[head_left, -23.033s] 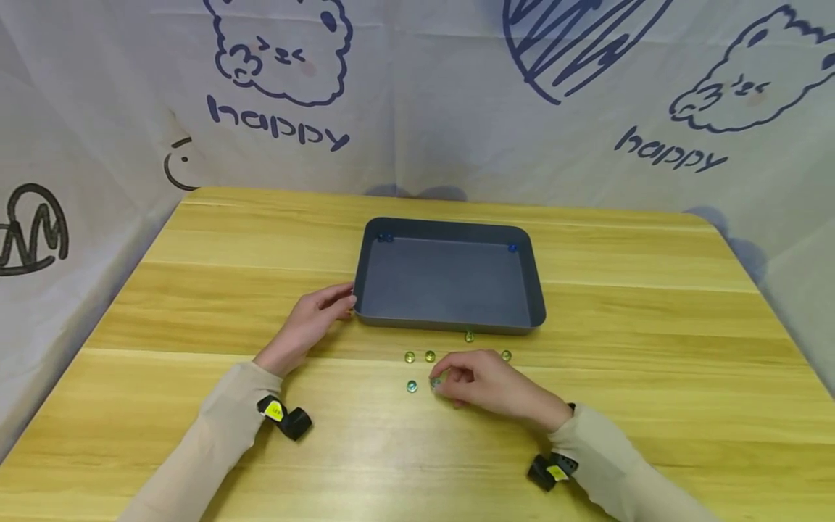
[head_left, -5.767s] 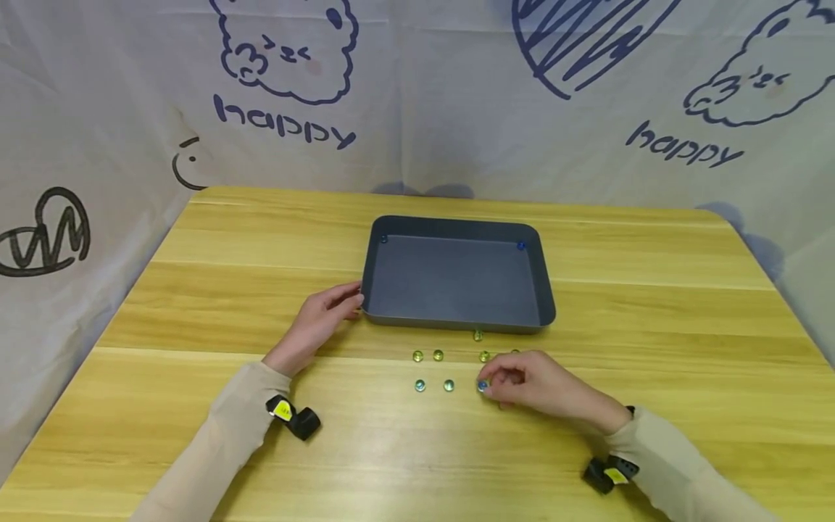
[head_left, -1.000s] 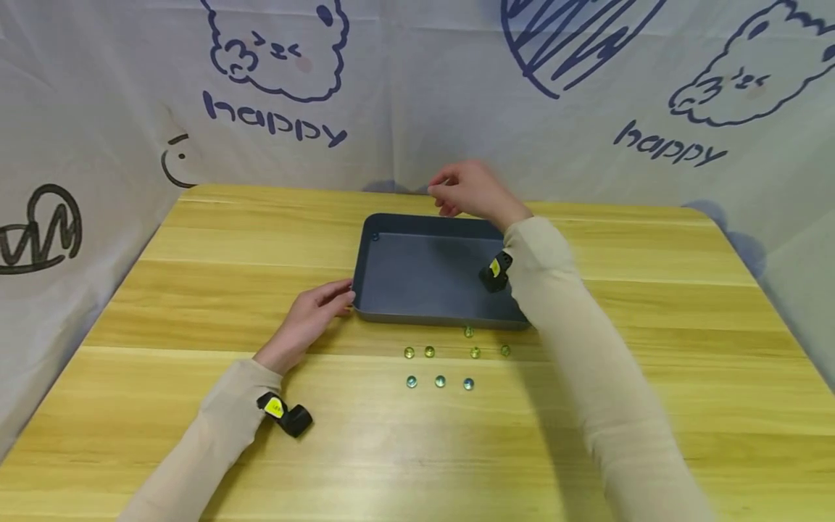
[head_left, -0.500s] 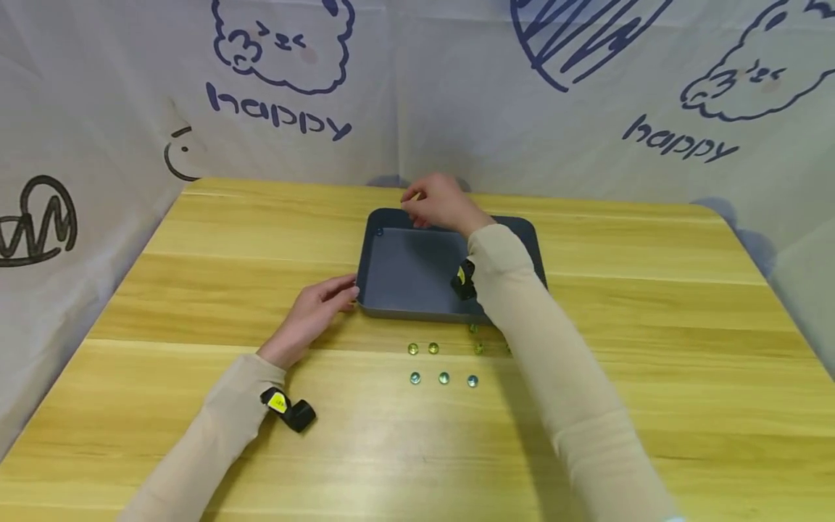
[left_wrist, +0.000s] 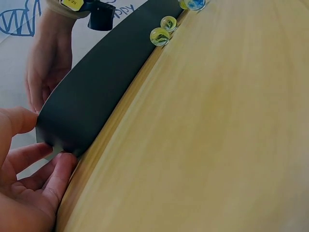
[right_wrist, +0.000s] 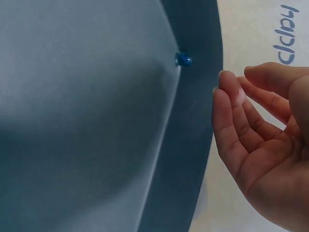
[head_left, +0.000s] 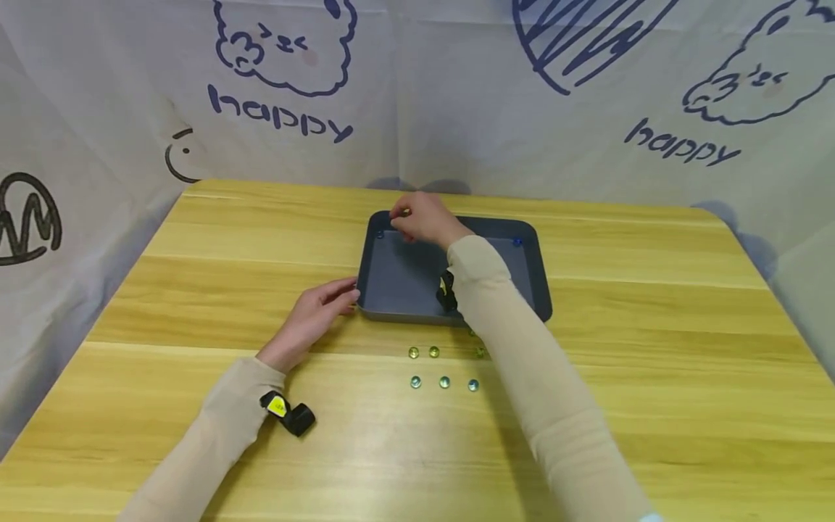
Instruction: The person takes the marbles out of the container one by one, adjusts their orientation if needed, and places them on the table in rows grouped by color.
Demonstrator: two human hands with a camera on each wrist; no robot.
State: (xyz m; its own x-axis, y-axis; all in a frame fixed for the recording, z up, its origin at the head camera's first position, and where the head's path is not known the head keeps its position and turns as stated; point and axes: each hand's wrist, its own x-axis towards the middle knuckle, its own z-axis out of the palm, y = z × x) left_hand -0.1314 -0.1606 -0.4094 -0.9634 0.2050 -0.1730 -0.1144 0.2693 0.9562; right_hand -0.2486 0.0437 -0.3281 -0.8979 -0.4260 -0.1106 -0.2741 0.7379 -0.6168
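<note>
My right hand [head_left: 424, 217] hovers over the far left part of a dark grey tray [head_left: 417, 317]. Its fingers are bent a little, with a gap between thumb and fingertips and nothing held, as the right wrist view shows. A blue marble [right_wrist: 184, 59] lies at the foot of the tray wall near those fingertips. At the far right corner inside the tray is another blue marble [head_left: 517, 242]. My left hand [head_left: 313, 319] touches the tray's near left corner from outside, its fingertips [left_wrist: 65, 159] against the wall.
Yellow-green marbles lie in front of the tray, among them a left one [head_left: 414, 352]; some are partly hidden by the right sleeve [head_left: 522, 370]. Nearer is a row of three bluish marbles, with one in the middle [head_left: 444, 382]. A drawn-on white cloth [head_left: 457, 130] hangs behind the table.
Over the last second my right hand has come left and down towards the far left corner. Earlier it pinched a bluish marble, now left in the front row. The left hand stays put.
</note>
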